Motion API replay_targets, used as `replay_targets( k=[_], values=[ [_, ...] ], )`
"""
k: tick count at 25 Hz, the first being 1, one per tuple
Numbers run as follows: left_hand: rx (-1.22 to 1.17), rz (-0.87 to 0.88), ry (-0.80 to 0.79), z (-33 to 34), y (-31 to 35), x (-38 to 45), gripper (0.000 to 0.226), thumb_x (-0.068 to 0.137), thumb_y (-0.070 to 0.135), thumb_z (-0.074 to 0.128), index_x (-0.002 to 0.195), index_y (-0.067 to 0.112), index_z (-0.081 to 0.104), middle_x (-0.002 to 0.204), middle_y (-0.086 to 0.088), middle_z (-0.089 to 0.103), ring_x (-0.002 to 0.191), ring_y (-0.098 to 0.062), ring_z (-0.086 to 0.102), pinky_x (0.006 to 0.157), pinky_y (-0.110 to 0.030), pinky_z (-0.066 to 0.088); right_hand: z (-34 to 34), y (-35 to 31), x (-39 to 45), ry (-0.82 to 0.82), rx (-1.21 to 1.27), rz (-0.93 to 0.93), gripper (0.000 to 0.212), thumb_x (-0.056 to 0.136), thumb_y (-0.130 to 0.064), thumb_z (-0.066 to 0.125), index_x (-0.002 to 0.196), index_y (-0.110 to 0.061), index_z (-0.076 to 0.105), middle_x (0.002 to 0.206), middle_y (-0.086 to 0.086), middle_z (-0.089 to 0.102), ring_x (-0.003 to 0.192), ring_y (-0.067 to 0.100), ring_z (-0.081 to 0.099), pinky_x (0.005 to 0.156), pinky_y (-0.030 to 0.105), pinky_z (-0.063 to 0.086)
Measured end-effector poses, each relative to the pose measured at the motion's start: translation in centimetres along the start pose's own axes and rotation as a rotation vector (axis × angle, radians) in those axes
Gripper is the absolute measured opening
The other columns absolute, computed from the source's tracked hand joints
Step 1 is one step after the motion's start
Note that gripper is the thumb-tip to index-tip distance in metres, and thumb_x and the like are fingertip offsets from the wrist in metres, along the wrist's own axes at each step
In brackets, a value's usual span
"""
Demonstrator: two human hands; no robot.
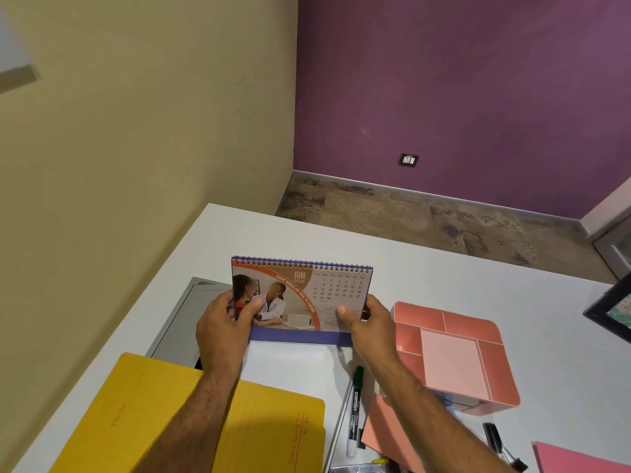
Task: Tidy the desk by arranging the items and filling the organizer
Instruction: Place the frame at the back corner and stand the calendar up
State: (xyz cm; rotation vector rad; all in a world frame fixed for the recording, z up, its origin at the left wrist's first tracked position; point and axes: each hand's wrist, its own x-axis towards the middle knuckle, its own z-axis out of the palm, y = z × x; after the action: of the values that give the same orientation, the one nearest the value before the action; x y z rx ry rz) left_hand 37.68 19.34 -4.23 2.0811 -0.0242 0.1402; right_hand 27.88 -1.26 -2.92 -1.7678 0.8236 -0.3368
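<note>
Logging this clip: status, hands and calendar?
Left hand and right hand both grip desk calendar, upright on desk. Pink organizer empty. Nothing blocking.

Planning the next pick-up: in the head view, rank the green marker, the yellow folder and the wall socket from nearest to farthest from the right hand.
From the right hand, which holds the calendar's right edge:
1. Green marker, just below it on the desk.
2. Yellow folder, lower left, under the left forearm.
3. Wall socket, far off on the purple wall.
</note>
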Motion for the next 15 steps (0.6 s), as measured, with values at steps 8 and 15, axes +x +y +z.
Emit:
replay_targets(
  k=[8, 15],
  values=[
    [-0.076, 0.022, -0.021, 0.0, 3.5, 3.2, 0.035, 0.084, 0.031, 0.077, 0.102, 0.017, 0.05, 0.097, -0.001, 0.07, 0.084, -0.02, 0.068, 0.063, -0.025, 0.055, -0.6, -5.4, 3.3, 0.043, -0.036, -0.136, 0.029, 0.09, -0.016, 0.066, 0.117, -0.022, 0.055, 0.11, -0.009, 0.064, 0.096, 0.011, 0.059, 0.082, 0.02, 0.051],
    [0.085, 0.075, 0.093, -2.3, 4.2, 12.0, 0.038, 0.088, 0.033, 0.073, 0.11, 0.016, 0.046, 0.11, -0.007, 0.068, 0.09, -0.026, 0.063, 0.064, -0.031, 0.052, 6.0, -10.9, 9.8, -0.037, -0.091, -0.215, 0.034, 0.093, -0.018, 0.063, 0.124, -0.018, 0.049, 0.126, 0.0, 0.062, 0.102, 0.014, 0.056, 0.091, 0.041, 0.055]
  ],
)
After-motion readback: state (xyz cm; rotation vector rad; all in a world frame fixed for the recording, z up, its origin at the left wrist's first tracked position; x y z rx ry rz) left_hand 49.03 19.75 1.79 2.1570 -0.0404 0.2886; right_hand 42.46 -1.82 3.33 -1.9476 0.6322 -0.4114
